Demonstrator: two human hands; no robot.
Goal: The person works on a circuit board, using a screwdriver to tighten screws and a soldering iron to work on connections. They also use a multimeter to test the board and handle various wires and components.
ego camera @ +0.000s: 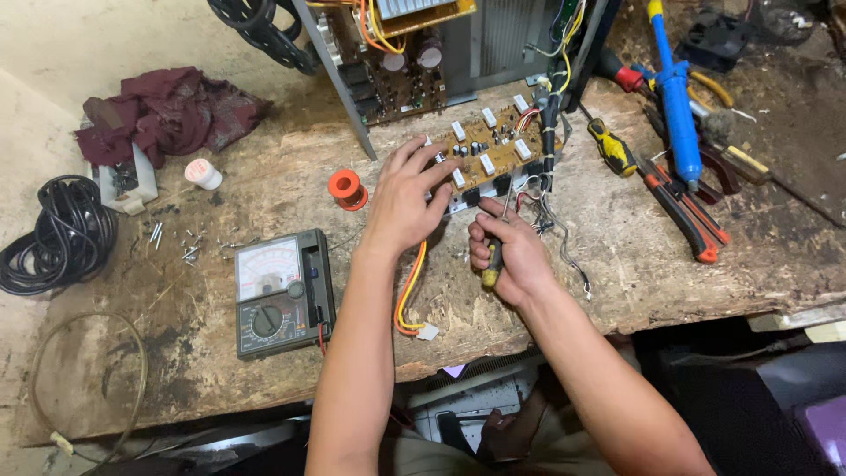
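Note:
A brown circuit board (498, 141) with white blocks and dark parts lies on the worn wooden bench (617, 256). My left hand (407, 201) rests on the board's near left corner, fingers spread over its edge. My right hand (509, 251) is closed around a screwdriver (493, 264) with a yellow and black handle. Its shaft points up at the board's front edge. A bundle of red, orange and yellow wires (409, 295) runs from under my left hand to a white plug.
An analogue multimeter (282, 291) lies left of my arm, beside an orange solder spool (347, 189) and scattered screws (185, 242). Pliers (683, 207), another screwdriver (610, 145) and a blue desoldering pump (677, 101) lie right. An open chassis (414, 53) stands behind; a black cable coil (57, 234) sits far left.

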